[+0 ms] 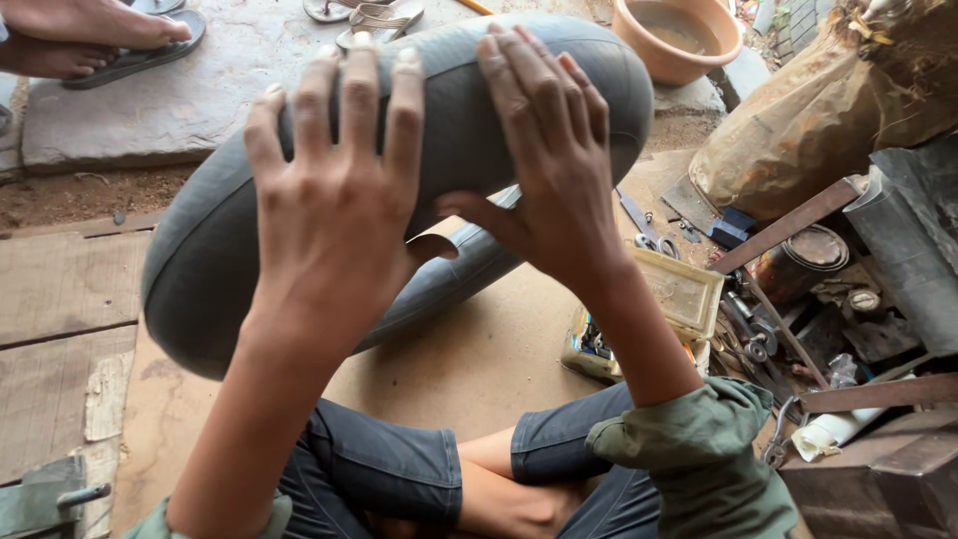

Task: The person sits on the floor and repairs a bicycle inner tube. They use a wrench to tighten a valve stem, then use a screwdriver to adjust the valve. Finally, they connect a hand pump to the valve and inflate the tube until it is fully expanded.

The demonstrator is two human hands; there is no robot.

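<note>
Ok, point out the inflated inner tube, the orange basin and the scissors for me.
inner tube [469, 110], head view, on the bare grey rubber between the two hands.
orange basin [639, 45], head view, on its outer wall at the left.
scissors [654, 243], head view, on the handle loops.

A dark grey, inflated rubber inner tube [200, 250], smooth and matte, is held up off the ground, its fat curved side facing the camera
</note>
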